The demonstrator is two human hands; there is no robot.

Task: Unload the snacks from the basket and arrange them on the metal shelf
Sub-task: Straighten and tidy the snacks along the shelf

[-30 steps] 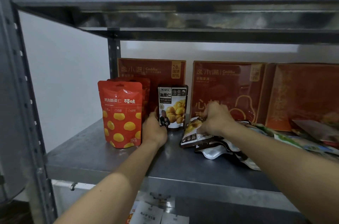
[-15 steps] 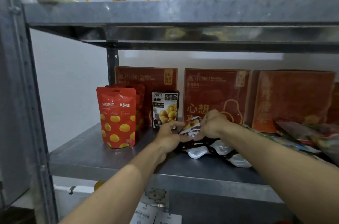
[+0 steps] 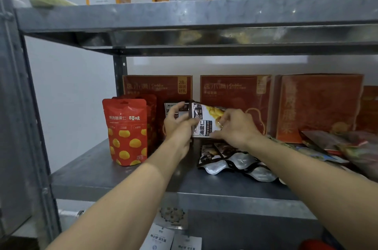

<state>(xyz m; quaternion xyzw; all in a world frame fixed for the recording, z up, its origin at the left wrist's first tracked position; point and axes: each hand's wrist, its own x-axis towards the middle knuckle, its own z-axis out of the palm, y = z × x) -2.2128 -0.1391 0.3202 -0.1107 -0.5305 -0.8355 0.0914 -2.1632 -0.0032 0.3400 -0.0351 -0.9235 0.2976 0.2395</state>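
1. You face a metal shelf (image 3: pixel 122 176), with both bare forearms reaching in over its front edge.
2. Your right hand (image 3: pixel 235 129) pinches the right side of a black-and-white pouch (image 3: pixel 204 121), its fingers curled round the edge.
3. Your left hand (image 3: pixel 178 127) meets the same pouch at its left edge. The thumb appears to lie on the front with the fingers behind, though blur makes this grip hard to confirm.
4. The black-and-white pouch is held in the air above the middle of the shelf, turned on its side, printed face toward you.
5. Behind your left hand an upright pouch (image 3: pixel 170 106) of the same design stands on the shelf, partly hidden by your fingers.
6. To its left a red pouch (image 3: pixel 126 133) with yellow spots stands upright, with more red pouches lined up behind it.
7. Below your right hand a pile of flat pouches (image 3: pixel 231 159) lies on the shelf, some silver side up.
8. Red boxes (image 3: pixel 235 94) stand in a row along the back wall.
9. At the far right lies a heap of loose packets (image 3: pixel 337 145).
10. The upper shelf (image 3: pixel 184 14) carries cartons and a white container.
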